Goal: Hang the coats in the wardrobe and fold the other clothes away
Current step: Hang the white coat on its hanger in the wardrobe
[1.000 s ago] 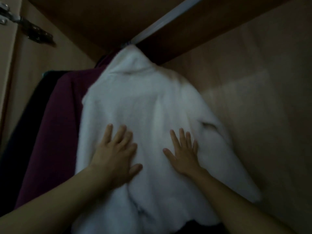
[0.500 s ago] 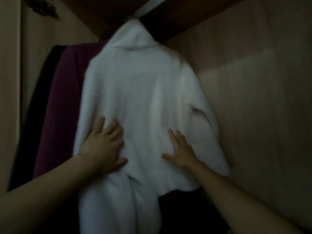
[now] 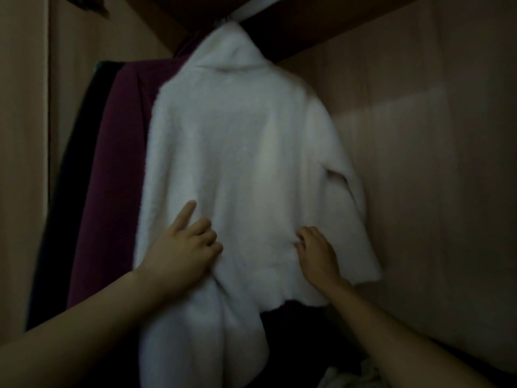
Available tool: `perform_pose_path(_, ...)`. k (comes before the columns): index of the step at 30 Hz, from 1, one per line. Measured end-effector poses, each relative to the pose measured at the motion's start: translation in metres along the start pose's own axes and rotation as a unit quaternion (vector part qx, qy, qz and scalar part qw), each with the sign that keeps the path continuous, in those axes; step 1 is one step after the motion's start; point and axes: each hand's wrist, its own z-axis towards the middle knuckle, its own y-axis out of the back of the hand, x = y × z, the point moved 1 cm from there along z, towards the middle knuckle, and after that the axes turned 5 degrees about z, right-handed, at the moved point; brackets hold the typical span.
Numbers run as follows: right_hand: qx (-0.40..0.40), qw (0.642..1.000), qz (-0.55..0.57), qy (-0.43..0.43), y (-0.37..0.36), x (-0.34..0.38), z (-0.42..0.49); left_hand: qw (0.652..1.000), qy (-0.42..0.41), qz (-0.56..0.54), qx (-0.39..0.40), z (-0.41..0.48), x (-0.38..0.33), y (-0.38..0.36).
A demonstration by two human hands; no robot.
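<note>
A white fluffy coat (image 3: 240,152) hangs from the rail (image 3: 249,7) at the top of the wardrobe, with its back toward me. My left hand (image 3: 181,247) rests on the coat's lower left, index finger stretched upward and the other fingers loosely bent. My right hand (image 3: 316,253) is on the coat's lower right. Its fingers are curled into the fur, where a small crease shows. A maroon coat (image 3: 112,175) hangs just left of the white one, and a dark garment (image 3: 72,191) hangs left of that.
The wardrobe's wooden side wall (image 3: 433,163) stands close on the right, almost touching the white coat's sleeve. A wooden panel (image 3: 22,135) borders the left. Pale fabric (image 3: 352,376) lies low in the dark wardrobe bottom.
Both hands lay flat with spread fingers on the white coat; now the fingers have curled, the left index staying straight. The view has tilted down a little.
</note>
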Motion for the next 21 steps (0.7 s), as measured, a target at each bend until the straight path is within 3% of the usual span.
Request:
perform_pose_path(7,0.015,0.990,0.114,0.083,0.034,0.022,-0.020,0.995,-0.003,-0.061,-0.073,-0.035,0.021,0.056)
perform_pose_path(12,0.034,0.983,0.174,0.040,0.044,0.033,-0.039,0.993,-0.014,-0.055,-0.107,-0.059,0.041,0.085)
perform_pose_path(15,0.118,0.983,0.143,-0.005,0.034,0.039,-0.047,0.996,-0.016,-0.049,-0.067,-0.063,0.035,0.081)
perform_pose_path(19,0.271,0.957,0.103,-0.017,0.020,0.039,-0.064,0.998,0.003,-0.044,0.051,-0.074,0.017,0.066)
perform_pose_path(21,0.317,0.944,0.084,-0.030,0.016,0.037,-0.070,0.996,0.016,-0.048,0.072,-0.077,0.010,0.065)
